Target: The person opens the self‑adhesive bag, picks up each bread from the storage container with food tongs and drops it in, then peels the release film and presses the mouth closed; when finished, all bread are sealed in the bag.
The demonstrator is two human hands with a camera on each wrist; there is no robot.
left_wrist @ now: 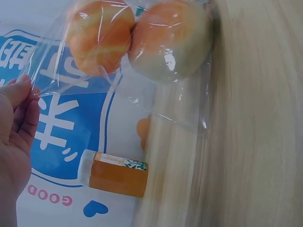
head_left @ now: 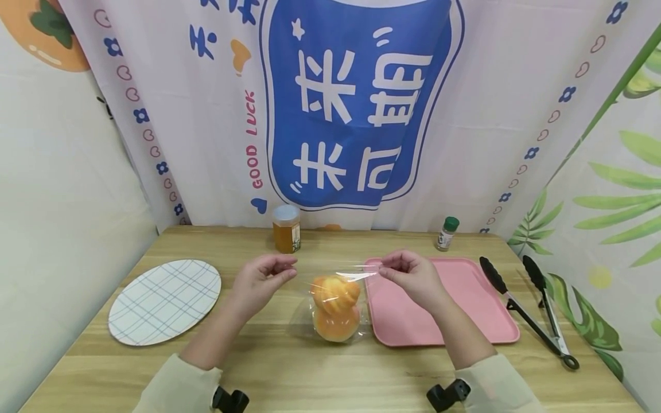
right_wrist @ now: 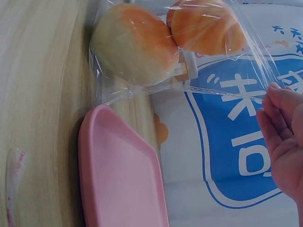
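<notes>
A clear plastic bag [left_wrist: 135,90] is stretched between my two hands, with two bread rolls inside. The ridged roll [head_left: 335,293] sits above the round bun [head_left: 337,324] in the head view. Between thumb and fingertips, my left hand [head_left: 263,282] pinches one upper corner of the bag, seen closely in the left wrist view. The opposite upper corner is pinched by my right hand [head_left: 413,278], over the left side of the pink tray [head_left: 439,327]. Through the film in both wrist views, the rolls show side by side.
An oval checked plate [head_left: 165,302] lies at left. At the back stand an amber jar [head_left: 286,232] and a green-capped shaker bottle [head_left: 447,234]. Black-tipped tongs [head_left: 534,321] lie at the right, one arm reaching the tray's edge. A thin printed strip [right_wrist: 16,170] lies on the table.
</notes>
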